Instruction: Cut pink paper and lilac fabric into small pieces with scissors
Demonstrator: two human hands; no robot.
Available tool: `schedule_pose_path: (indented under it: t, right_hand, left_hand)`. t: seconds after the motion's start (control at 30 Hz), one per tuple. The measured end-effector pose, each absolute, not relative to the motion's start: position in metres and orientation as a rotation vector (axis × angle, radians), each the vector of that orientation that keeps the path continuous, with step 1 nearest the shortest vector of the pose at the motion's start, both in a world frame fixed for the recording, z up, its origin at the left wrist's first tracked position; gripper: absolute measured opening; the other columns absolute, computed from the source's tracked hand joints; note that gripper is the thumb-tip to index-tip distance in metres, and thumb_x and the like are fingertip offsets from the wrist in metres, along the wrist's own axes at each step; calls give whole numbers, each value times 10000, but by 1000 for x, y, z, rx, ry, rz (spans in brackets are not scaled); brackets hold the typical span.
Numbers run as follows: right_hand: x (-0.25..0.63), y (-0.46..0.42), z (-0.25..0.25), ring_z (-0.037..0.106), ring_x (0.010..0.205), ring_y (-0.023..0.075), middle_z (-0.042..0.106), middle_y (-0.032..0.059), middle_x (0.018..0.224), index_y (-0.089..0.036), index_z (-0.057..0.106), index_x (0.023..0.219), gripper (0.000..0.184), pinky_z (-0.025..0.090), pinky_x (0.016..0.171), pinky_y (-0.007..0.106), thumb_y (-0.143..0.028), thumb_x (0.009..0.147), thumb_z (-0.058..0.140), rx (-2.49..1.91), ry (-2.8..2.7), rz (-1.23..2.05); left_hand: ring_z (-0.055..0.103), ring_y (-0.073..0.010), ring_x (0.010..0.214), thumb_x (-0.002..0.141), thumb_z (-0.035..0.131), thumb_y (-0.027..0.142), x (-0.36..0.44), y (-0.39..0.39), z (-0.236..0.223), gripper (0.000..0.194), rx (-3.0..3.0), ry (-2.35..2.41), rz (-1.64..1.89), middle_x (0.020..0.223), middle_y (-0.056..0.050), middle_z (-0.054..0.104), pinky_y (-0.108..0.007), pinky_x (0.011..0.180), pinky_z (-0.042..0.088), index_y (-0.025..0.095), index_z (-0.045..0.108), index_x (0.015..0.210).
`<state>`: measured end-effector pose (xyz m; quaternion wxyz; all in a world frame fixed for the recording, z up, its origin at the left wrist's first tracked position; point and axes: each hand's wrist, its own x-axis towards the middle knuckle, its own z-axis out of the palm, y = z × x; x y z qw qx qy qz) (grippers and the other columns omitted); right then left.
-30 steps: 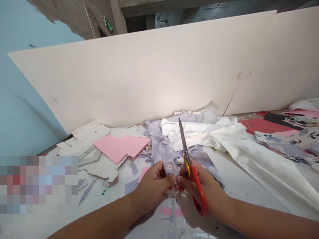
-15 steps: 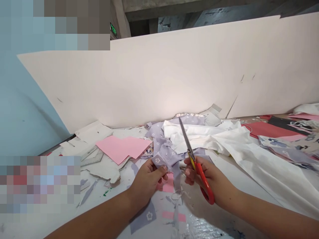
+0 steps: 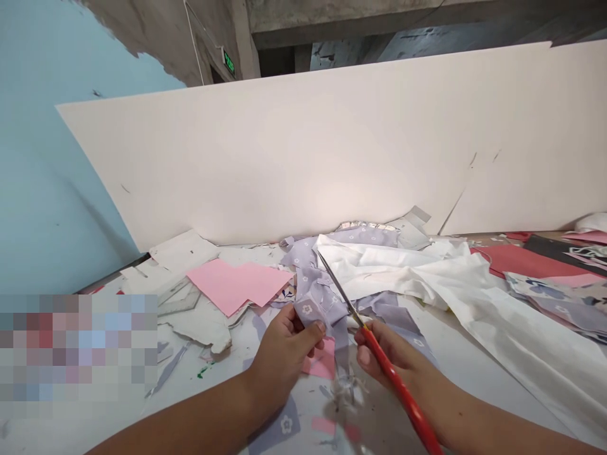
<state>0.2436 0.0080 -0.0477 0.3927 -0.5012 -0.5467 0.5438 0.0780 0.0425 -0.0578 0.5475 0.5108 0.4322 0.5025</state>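
Observation:
My left hand point(image 3: 289, 347) pinches a small piece of lavender fabric point(image 3: 309, 308) with a white flower print, thumb on top. Closed around the red handles of a pair of scissors point(image 3: 389, 366) is my right hand point(image 3: 403, 360). The blades look together and point up and to the left, just right of the held fabric. Behind both hands lie more lavender floral scraps point(image 3: 303, 253) and a long white cloth point(image 3: 408, 268). Below my left hand a pink scrap point(image 3: 320, 360) and another lavender floral piece point(image 3: 279, 430) rest on the white table.
A pink zigzag-edged piece point(image 3: 237, 284) and torn grey-white card point(image 3: 180, 253) lie at the left. Red fabric point(image 3: 535, 259) and patterned scraps point(image 3: 554, 294) are piled at the right. A white board point(image 3: 308, 151) stands along the back, beside a blue wall point(image 3: 57, 202).
The scissors have tilted further left, their tips lower and nearer the held fabric, and the handles have swung toward the front. My left hand keeps its pinch. The view has shifted slightly.

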Motion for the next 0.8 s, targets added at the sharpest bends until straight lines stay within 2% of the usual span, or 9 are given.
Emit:
schedule_pose_path:
  t: [0.1, 0.3, 0.43, 0.6, 0.8]
  right_hand:
    - [235, 11, -49, 453, 606, 98, 483, -47, 677, -205, 426, 767, 254, 384, 555, 217, -332, 676, 627, -1075, -1286, 1456]
    - [235, 8, -51, 525, 604, 111, 531, -57, 654, -204, 403, 754, 236, 402, 554, 225, -159, 658, 614, -923, -1205, 1508]
    - [233, 8, -51, 542, 584, 124, 546, -57, 621, -201, 409, 732, 242, 402, 537, 231, -135, 626, 616, -865, -1206, 1529]
    - [231, 8, -49, 494, 505, 86, 521, -73, 578, -200, 409, 707, 235, 355, 487, 202, -110, 625, 610, -857, -1199, 1563]
    - [233, 5, -47, 503, 554, 79, 518, -68, 619, -200, 425, 734, 205, 392, 556, 210, -79, 643, 562, -859, -1123, 1597]
  left_hand:
    - [477, -80, 529, 674, 615, 261, 86, 33, -56, 165, 1215, 968, 1123, 595, 32, 534, -205, 517, 372, 158, 509, 747]
    - [486, -88, 517, 639, 647, 237, 94, 22, -54, 185, 1223, 897, 1014, 572, 20, 533, -206, 509, 366, 142, 508, 717]
    - [484, -90, 502, 642, 643, 246, 91, 23, -57, 191, 1209, 890, 964, 540, 22, 530, -209, 503, 360, 145, 507, 731]
    - [467, -80, 493, 681, 595, 231, 89, 26, -61, 145, 1174, 836, 933, 565, 12, 529, -212, 502, 353, 136, 530, 770]
    - [445, -65, 480, 643, 640, 247, 91, 23, -58, 173, 1174, 806, 915, 581, 20, 502, -203, 488, 360, 135, 537, 726]
